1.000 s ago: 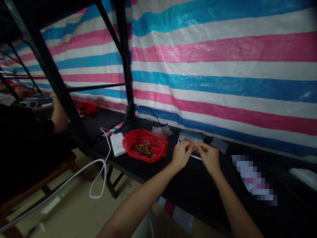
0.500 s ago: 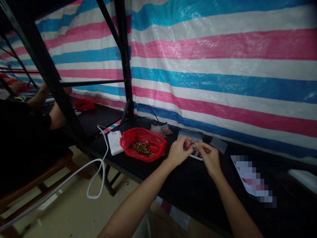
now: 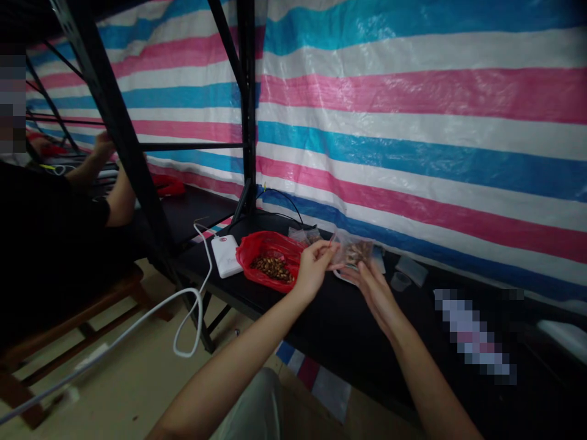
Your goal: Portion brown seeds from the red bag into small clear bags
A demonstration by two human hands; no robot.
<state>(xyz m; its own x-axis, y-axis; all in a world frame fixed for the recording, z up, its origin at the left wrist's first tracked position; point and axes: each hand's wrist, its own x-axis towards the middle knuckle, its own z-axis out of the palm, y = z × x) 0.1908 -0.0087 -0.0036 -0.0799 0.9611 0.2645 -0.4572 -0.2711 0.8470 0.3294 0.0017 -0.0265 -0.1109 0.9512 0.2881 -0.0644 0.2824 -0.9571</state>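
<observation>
My left hand (image 3: 313,266) pinches the left edge of a small clear plastic bag (image 3: 352,250) holding brown seeds, lifted above the black table (image 3: 330,321). My right hand (image 3: 372,288) is under the bag with fingers spread, touching its lower side. A red plastic bag (image 3: 257,247) lies open on the table just left of my left hand, with a pile of brown seeds (image 3: 272,267) inside it. A flat white scale (image 3: 376,263) sits under and behind the lifted bag, mostly hidden.
A white power bank (image 3: 225,255) with a white cable (image 3: 183,305) lies left of the red bag. More small filled bags (image 3: 305,234) lie behind it. A black rack post (image 3: 248,116) stands at the back. A person in black (image 3: 50,214) sits at the left.
Both hands rose from the scale, lifting the small seed bag up and slightly left toward the red bag. The camera view shifted a little to the left.
</observation>
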